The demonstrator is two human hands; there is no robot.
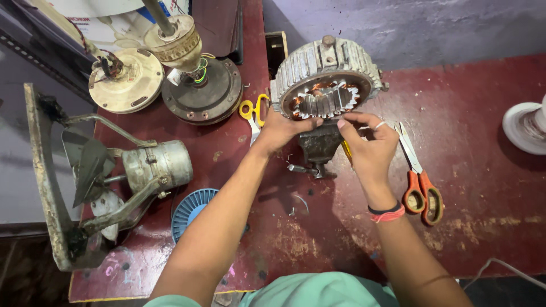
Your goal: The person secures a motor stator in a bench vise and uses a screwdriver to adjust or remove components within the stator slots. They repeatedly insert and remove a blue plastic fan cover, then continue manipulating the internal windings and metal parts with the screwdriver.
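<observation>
Red workbench (pixel 466 187): both hands (pixel 278 129) (pixel 369 145) pinch the motor stator's (pixel 325 79) lower rim, hiding the vise (pixel 319 146) jaws

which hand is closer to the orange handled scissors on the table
Right. The right hand sits just left of the orange-handled scissors, almost touching the blades; the left hand is farther off, beyond the motor stator.

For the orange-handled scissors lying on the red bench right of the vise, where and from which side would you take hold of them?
Probably by the orange loops of the orange-handled scissors. They lie flat on the bench, loops toward the person, blades pointing away. The right hand is just beside them, so coming from above at the near end looks easiest, keeping clear of the blade tips.
</observation>
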